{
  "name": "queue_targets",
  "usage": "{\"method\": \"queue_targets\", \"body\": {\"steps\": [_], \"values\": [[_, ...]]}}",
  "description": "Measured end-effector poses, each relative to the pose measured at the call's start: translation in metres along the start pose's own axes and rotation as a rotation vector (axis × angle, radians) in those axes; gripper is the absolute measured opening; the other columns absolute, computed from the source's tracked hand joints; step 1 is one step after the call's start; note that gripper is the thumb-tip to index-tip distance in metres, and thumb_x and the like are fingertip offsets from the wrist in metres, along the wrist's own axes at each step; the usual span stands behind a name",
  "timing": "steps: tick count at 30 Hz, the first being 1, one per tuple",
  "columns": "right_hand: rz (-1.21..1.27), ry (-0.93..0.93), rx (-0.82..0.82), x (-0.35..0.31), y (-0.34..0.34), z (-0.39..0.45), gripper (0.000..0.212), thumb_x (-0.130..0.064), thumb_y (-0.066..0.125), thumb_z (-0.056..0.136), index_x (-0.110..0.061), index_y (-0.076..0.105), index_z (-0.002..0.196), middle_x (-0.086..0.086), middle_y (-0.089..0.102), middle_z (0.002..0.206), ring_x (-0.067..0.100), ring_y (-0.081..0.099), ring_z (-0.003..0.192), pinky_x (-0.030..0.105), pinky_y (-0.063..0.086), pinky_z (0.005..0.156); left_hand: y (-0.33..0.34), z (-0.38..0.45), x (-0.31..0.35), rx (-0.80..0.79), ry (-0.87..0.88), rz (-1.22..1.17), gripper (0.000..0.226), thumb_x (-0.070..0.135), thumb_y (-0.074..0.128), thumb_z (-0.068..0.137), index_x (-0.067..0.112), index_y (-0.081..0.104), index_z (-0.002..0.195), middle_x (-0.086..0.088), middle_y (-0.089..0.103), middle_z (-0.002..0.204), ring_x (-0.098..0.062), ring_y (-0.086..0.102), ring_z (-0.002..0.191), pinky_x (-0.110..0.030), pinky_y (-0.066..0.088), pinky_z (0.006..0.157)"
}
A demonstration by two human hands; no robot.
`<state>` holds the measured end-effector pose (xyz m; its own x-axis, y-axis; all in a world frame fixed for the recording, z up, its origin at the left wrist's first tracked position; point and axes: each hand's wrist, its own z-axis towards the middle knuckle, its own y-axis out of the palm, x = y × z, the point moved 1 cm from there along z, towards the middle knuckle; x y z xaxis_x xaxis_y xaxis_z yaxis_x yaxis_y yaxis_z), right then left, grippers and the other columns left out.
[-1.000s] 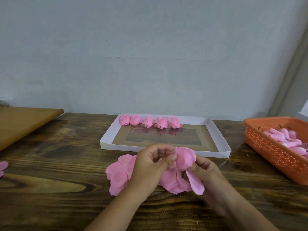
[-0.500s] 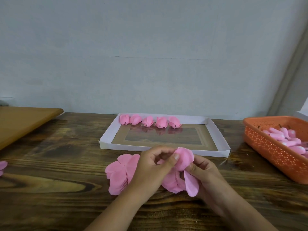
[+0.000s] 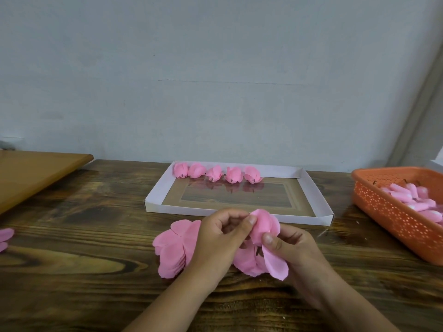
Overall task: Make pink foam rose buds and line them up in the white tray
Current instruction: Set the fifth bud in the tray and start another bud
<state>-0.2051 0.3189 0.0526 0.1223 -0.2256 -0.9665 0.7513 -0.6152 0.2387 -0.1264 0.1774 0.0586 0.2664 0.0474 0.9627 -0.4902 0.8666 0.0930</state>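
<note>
Head view: petal (image 3: 265, 226) between both hands

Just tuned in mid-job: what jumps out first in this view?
Both hands, left hand and right hand, pinch a pink foam bud at front centre. Behind them, five finished buds line the white tray's far edge. An orange basket sits at right.

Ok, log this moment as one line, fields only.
stage: wrapping petal on bud | left hand: grips foam bud | right hand: pinches petal | white tray: five buds, back row | petal stack: on table
</note>
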Motion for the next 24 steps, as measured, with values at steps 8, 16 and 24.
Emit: {"method": "queue_targets", "body": {"steps": [8, 16, 24], "values": [[-0.004, 0.011, 0.019, -0.0016, 0.0019, -0.0036, 0.037, -0.026, 0.079, 0.077, -0.005, 0.076, 0.108, 0.024, 0.073, 0.108, 0.037, 0.072, 0.098, 0.038, 0.059, 0.077, -0.001, 0.0003, -0.0019, -0.098, -0.193, -0.051, 0.048, 0.054, 0.076, 0.073, 0.023, 0.076, 0.11, 0.002, 0.078, 0.103, -0.011, 0.075, 0.096, -0.021, 0.058, 0.071], [0.032, -0.066, 0.007, -0.0028, -0.0025, 0.0004, 0.04, -0.017, 0.077, 0.079, -0.009, 0.072, 0.118, 0.024, 0.071, 0.114, 0.036, 0.071, 0.102, 0.041, 0.059, 0.082, -0.0012, 0.0008, 0.0012, -0.232, -0.303, -0.092, 0.053, 0.051, 0.08, 0.073, 0.024, 0.075, 0.118, -0.009, 0.075, 0.115, -0.027, 0.074, 0.106, -0.034, 0.061, 0.084], [0.012, -0.052, 0.035, -0.0047, -0.0068, 0.0015, 0.044, -0.012, 0.084, 0.077, -0.016, 0.07, 0.118, 0.024, 0.072, 0.112, 0.042, 0.071, 0.101, 0.045, 0.06, 0.08, -0.0038, 0.0012, 0.0051, -0.293, -0.224, -0.027, 0.039, 0.041, 0.084, 0.074, 0.03, 0.078, 0.111, -0.002, 0.079, 0.104, -0.01, 0.071, 0.084, -0.021, 0.057, 0.073]]}}
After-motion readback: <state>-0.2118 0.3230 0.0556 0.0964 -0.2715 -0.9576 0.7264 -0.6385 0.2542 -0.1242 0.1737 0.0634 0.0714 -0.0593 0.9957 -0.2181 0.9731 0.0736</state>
